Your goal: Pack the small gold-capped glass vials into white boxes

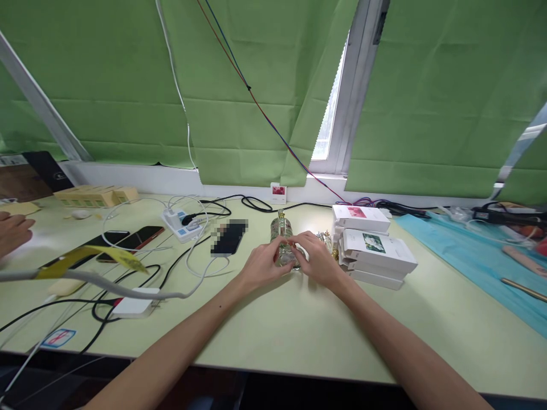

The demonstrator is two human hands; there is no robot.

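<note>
Both hands meet over a small clear, greenish glass-like object (281,226) with gold-coloured bits at its top; its exact kind I cannot make out. My left hand (267,263) is closed at its near left side, thumb and fingertips drawn together. From the right, my right hand (316,259) bends its fingers in a pinch close to the left fingertips. Whatever lies between the fingertips is too small and covered to name. Just beyond the right hand, small gold and silvery pieces (325,238) lie against a stack of white boxes (376,253) with flower pictures.
Left of the hands lie a dark phone (231,238), a white power strip (182,225), tangled cables, more phones (132,242) and a white adapter (135,303). Another person's hand (13,230) is at the far left. A blue sheet (461,250) covers the right side.
</note>
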